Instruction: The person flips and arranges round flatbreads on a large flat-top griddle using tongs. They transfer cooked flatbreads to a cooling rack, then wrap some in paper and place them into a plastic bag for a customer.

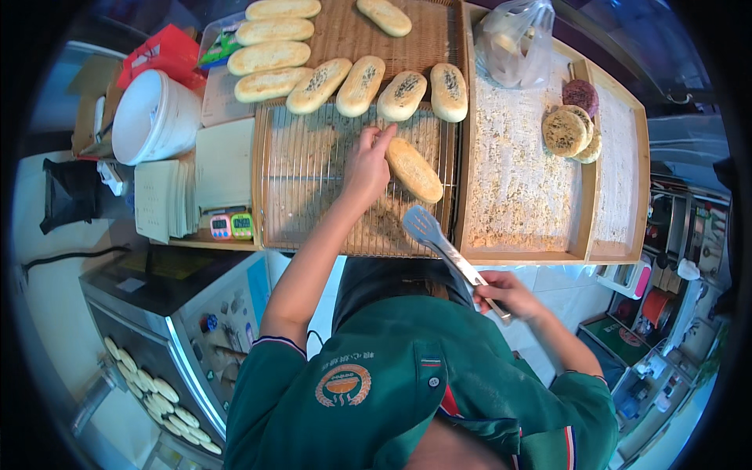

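My left hand (370,166) reaches over a wire rack (301,157), its fingertips close to the lower end of an oval flatbread with dark seeds (403,95). Just right of these fingers lies a golden oval flatbread (414,170), slanted on the rack. The fingers look stretched out, with nothing visible between them; whether they touch either bread I cannot tell. Low on the right, my right hand (505,294) is closed around the handle of metal tongs (454,254). Their slotted head points up and left, just below the golden flatbread.
Several more oval flatbreads (270,56) line the rack's far side. A wooden tray (521,180) on the right holds round flatbreads (564,131) and a plastic bag (517,47). Leftward are a white bucket (157,117), paper bags (160,200) and two timers (231,226).
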Demonstrator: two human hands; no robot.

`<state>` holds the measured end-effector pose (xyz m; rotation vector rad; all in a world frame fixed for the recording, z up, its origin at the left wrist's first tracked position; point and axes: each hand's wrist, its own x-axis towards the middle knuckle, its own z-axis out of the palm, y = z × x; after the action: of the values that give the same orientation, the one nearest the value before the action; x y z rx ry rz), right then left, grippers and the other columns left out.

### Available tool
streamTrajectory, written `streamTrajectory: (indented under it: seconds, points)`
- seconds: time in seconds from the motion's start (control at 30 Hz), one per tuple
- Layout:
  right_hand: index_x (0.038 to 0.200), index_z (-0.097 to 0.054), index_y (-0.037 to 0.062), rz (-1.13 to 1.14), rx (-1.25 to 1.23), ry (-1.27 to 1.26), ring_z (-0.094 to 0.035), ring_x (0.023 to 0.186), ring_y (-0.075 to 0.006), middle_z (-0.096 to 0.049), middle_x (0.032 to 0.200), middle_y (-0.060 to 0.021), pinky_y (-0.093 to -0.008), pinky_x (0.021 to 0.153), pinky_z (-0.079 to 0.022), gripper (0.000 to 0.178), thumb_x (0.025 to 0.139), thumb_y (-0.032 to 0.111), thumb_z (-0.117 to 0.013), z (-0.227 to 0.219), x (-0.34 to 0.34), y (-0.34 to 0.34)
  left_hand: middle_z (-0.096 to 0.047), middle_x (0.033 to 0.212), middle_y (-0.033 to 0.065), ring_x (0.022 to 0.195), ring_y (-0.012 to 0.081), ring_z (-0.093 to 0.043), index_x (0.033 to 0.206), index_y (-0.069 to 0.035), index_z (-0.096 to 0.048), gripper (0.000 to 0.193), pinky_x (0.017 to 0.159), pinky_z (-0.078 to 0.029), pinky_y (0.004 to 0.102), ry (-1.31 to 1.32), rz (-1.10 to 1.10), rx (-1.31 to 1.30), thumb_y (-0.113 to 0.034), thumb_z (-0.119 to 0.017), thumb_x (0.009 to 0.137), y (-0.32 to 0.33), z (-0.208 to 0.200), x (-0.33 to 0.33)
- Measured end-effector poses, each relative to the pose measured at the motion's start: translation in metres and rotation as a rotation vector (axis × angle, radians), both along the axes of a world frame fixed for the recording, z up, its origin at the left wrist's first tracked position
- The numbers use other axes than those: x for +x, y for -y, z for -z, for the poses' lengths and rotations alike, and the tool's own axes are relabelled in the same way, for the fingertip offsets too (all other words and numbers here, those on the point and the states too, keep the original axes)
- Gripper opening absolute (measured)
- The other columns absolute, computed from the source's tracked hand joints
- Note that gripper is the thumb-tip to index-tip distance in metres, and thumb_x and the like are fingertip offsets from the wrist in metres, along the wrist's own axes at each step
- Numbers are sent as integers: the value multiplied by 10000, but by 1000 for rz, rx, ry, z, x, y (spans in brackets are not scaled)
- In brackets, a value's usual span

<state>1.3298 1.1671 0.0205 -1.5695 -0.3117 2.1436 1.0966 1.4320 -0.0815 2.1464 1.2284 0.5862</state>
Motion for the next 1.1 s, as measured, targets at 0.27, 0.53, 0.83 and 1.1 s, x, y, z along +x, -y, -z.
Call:
streamTrajectory:
  seconds: [0.27,0.53,0.83,1.1]
  points:
    - [1012,-605,25,437,274,99,-623,666,-132,-650,852,-63,-253,643,-500,130,978,143,-560,49,-102,-27,-514,1275,202,1129,427,-523,1376,-90,-454,594,942,-447,473,21,31,109,-56,-617,807,41,-7,-49]
    - [1052,-597,10,215,596,144,-648,640,-122,-652,843,-74,-244,574,-552,189,979,181,-565,-36,-57,-99,-607,822,111,825,311,-590,1103,-50,-621,270,767,-448,433,-62,-45,38,-85,-656,838,105,-13,-223]
    - [889,-584,12,391,428,-329,-657,637,-257,-661,724,-134,-365,641,-565,248,992,211,-477,59,-126,-402,-593,561,118,521,329,-609,1113,-119,-593,255,503,-478,447,-362,-480,-169,-127,-650,865,260,-11,-295]
    - [1194,-555,15,197,369,-514,-590,1152,-243,-599,1238,-171,-363,996,-494,330,990,274,-543,56,-149,-305,-146,1561,247,1340,440,-360,1503,-116,-276,838,1101,-338,503,-523,-889,-845,-369,-699,826,443,-6,-294]
